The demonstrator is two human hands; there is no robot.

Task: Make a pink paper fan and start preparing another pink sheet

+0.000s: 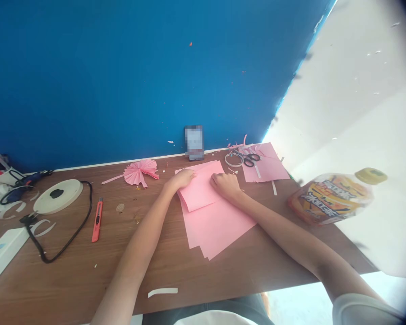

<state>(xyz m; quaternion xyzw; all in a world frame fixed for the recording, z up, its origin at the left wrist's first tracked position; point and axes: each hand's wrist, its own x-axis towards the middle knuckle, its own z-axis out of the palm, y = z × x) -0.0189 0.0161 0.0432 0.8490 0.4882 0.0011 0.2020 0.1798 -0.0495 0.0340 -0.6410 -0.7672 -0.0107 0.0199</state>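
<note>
A pink sheet of paper [201,192], folded over on itself, lies on a small pile of pink sheets [213,232] at the middle of the table. My left hand [182,178] is closed on the fold's upper left edge, its fingers curled over the paper. Against the right side of the same sheet, my right hand [226,186] is curled with knuckles up; its fingertips are partly hidden. A pleated pink paper fan [141,173] rests to the left of the pile.
Scissors [248,159] and a tape roll [234,159] lie by more pink paper [269,164]. A phone [194,142] leans on the blue wall. An iced tea bottle [331,198] stands right. Leftward are a red utility knife [97,220], a corded white disc [58,197] and a power strip [5,253].
</note>
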